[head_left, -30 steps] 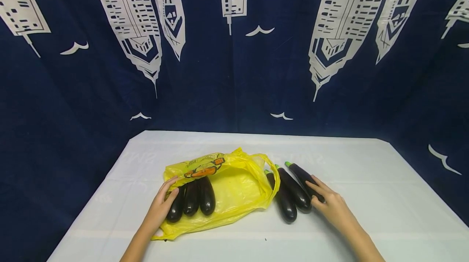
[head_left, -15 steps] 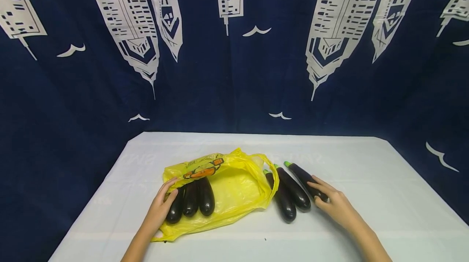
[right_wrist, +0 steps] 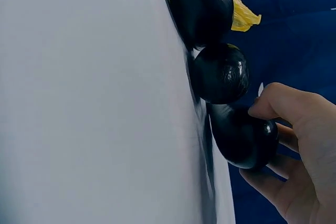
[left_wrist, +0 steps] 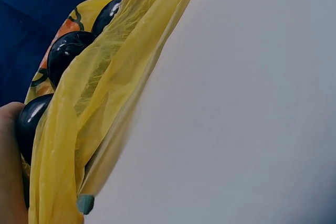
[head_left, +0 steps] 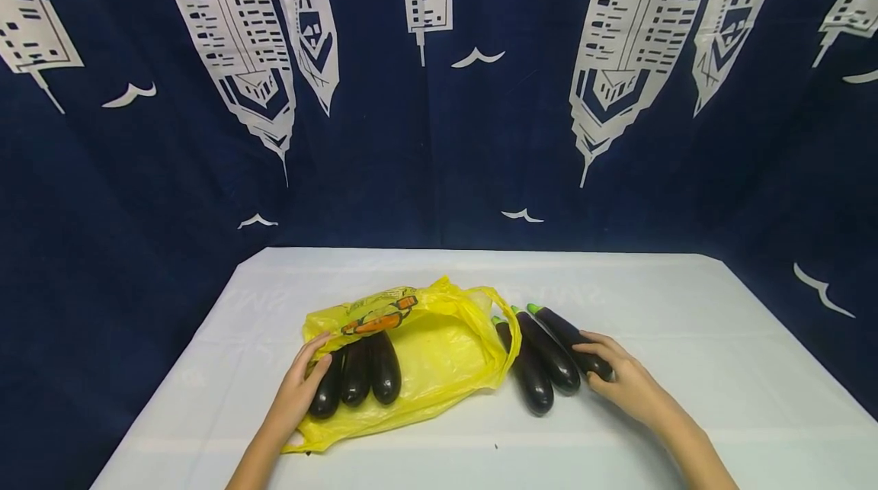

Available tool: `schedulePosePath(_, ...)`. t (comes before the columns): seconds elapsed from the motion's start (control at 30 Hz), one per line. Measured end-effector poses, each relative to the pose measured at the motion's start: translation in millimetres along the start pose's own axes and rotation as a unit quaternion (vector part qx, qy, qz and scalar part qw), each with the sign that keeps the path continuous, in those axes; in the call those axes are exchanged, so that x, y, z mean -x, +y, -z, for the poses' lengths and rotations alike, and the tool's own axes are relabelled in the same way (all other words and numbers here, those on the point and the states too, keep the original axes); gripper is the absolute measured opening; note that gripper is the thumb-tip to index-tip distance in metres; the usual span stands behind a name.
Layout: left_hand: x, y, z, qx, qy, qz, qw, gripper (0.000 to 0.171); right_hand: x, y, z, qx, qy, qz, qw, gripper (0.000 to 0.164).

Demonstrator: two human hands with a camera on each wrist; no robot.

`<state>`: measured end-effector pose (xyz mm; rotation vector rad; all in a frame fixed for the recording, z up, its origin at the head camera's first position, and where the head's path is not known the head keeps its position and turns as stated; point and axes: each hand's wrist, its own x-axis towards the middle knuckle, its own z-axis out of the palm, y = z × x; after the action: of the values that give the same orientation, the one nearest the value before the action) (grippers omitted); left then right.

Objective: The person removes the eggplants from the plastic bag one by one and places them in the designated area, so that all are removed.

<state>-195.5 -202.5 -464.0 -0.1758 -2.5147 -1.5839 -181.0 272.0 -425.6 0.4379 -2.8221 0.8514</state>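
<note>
A yellow plastic bag (head_left: 442,368) lies on its side on the white table, its mouth facing me. Three dark, glossy eggplants (head_left: 386,376) lie side by side inside it, rounded ends toward me. My left hand (head_left: 291,395) rests at the bag's left edge, fingers on the plastic and thumb by the leftmost eggplant (left_wrist: 30,124); some fingers are hidden. Right of the bag are three more eggplants, one left (head_left: 533,385), one middle (head_left: 552,357), one right (head_left: 557,326), green stems pointing away. My right hand (head_left: 627,379) grips the right one near its rounded end, thumb and fingers on opposite sides.
The bag's handle loop (head_left: 513,330) overlaps the left loose eggplant. A white cloth covers the table (head_left: 425,459). Behind it hangs a dark blue curtain (head_left: 439,170) printed with white buildings and birds.
My right hand has shifted slightly right and closed round the right eggplant, whose rounded end has swung a little to the right. The left hand and the bag stay put.
</note>
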Motion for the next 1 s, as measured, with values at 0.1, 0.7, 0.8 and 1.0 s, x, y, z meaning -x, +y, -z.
schedulePosePath(0.1,-0.7,0.7,-0.2,0.001,0.000,0.000,1.0000,0.041,-0.2,0.4,0.0,0.001,-0.003,0.003,1.000,0.040)
schedulePosePath(0.7,-1.5,1.2,-0.8,0.003,0.003,-0.007,1.0000,0.040,2.4,-3.2,7.2,0.053,-0.024,0.002,0.998,0.037)
schedulePosePath(0.8,-1.7,1.5,-1.0,0.003,0.001,-0.006,1.0000,0.041,3.3,-2.8,9.5,0.052,-0.020,0.009,0.998,0.038)
schedulePosePath(1.0,-0.4,2.1,-0.4,-0.002,-0.006,0.010,0.9999,0.043,4.2,-5.6,11.5,0.048,-0.009,0.018,0.999,0.038)
